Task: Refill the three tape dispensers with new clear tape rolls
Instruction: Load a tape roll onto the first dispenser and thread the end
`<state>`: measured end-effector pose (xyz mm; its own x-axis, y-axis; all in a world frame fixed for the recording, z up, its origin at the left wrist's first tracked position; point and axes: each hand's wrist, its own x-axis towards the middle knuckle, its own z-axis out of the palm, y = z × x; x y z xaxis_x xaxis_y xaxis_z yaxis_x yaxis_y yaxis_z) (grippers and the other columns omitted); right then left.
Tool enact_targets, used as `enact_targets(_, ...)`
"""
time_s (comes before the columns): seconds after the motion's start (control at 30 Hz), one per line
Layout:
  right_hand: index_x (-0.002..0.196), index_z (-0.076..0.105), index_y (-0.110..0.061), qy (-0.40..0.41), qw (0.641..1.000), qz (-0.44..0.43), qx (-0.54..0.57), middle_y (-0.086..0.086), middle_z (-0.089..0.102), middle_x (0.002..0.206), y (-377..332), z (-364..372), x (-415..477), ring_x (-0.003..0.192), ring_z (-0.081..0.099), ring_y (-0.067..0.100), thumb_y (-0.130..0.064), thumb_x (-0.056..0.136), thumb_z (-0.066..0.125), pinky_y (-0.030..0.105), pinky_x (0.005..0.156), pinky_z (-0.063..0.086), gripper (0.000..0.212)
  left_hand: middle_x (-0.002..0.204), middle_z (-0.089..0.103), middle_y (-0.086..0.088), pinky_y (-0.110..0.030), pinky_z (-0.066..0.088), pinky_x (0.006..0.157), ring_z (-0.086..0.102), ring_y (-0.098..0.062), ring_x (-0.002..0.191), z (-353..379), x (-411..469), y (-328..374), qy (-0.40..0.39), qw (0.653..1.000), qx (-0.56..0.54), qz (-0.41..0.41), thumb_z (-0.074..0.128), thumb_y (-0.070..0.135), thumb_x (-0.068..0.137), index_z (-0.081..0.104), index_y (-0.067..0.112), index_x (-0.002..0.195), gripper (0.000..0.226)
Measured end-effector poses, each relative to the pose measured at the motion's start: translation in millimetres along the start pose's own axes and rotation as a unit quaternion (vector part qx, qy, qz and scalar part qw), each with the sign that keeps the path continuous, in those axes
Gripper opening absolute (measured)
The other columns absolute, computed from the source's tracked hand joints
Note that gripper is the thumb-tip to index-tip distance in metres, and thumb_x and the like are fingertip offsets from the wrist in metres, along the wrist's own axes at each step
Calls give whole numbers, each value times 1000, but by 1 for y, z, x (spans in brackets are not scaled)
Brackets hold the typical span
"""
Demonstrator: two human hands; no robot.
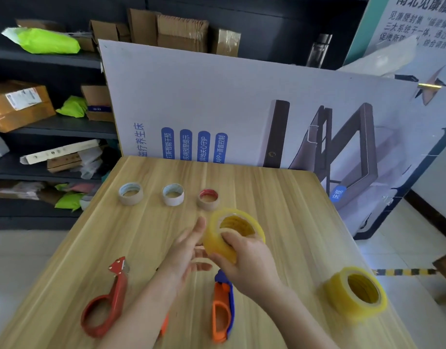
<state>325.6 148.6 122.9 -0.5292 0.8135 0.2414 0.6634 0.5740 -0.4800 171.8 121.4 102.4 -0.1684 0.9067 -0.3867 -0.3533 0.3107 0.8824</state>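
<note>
Right now my right hand (244, 258) grips a yellowish clear tape roll (233, 231) above the wooden table (279, 202), thumb over its outer band. My left hand (189, 250) is spread wide beside it, fingers loose, holding nothing. Below lie a red tape dispenser (108, 301) and an orange-and-blue tape dispenser (223, 308); a third orange piece peeks from under my left forearm. Another full roll (355, 294) stands near the right edge. Three empty cores (173, 194) sit in a row farther back.
</note>
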Motion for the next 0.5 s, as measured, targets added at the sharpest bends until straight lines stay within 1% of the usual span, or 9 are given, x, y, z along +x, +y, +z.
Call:
enact_targets(0.03,99,62,-20,-1,1000,-14,-26,-3,67,80,2,7,-2,77,60,23,-48,87,59,31,78,45,30,80,72,-3,-33,51,56,67,-16,66,2,2,-5,-7,1000,-5,-17,76,67,58,65,18,107,70)
enact_targets(0.1,102,61,-18,-14,997,-36,-68,3,69,82,6,20,-5,81,62,25,-44,87,59,33,88,44,30,80,71,-3,-30,51,52,68,-15,63,3,8,-16,26,999,-15,-33,87,49,51,58,17,113,75)
enact_targets(0.17,103,64,-16,-33,996,-51,-60,4,71,86,11,28,-8,90,62,24,-45,85,63,35,88,46,34,89,71,-6,-29,50,51,69,-17,65,-1,14,-27,52,997,-19,-50,88,35,55,57,15,117,72)
enact_targets(0.23,101,69,-16,-43,998,-43,9,-1,72,92,17,32,-11,102,62,18,-51,80,64,28,85,48,41,95,71,-8,-30,47,58,66,-21,70,-10,17,-37,59,996,-16,-67,84,26,65,59,13,122,63)
enact_targets(0.27,99,71,-16,-20,998,-19,56,-4,72,92,22,35,-14,101,61,13,-54,79,61,23,83,47,44,95,71,-7,-30,46,61,64,-21,71,-17,19,-42,65,995,-12,-75,81,23,70,61,14,122,57)
enact_targets(0.33,92,67,-19,66,985,82,133,-9,69,88,33,42,-20,90,59,5,-56,84,54,18,76,44,40,95,73,-7,-30,44,62,63,-20,73,-29,20,-50,64,993,8,-97,77,19,73,64,18,117,47)
enact_targets(0.4,86,56,-24,93,960,211,162,-12,61,80,47,53,-23,79,56,4,-46,92,48,23,67,40,25,92,74,-9,-30,45,64,64,-21,75,-41,19,-54,38,991,35,-126,77,16,71,67,21,112,43)
enact_targets(0.43,86,53,-23,63,949,267,158,-12,59,77,55,61,-25,76,56,8,-41,96,47,26,64,39,21,90,75,-10,-30,46,64,63,-21,74,-46,19,-56,18,988,51,-143,78,14,70,67,21,111,43)
enact_targets(0.5,96,56,-20,-53,924,355,133,-11,60,82,70,80,-31,81,58,15,-38,98,47,30,66,42,19,88,74,-9,-30,46,66,63,-20,75,-55,19,-60,-37,978,91,-182,81,13,64,69,22,110,49)
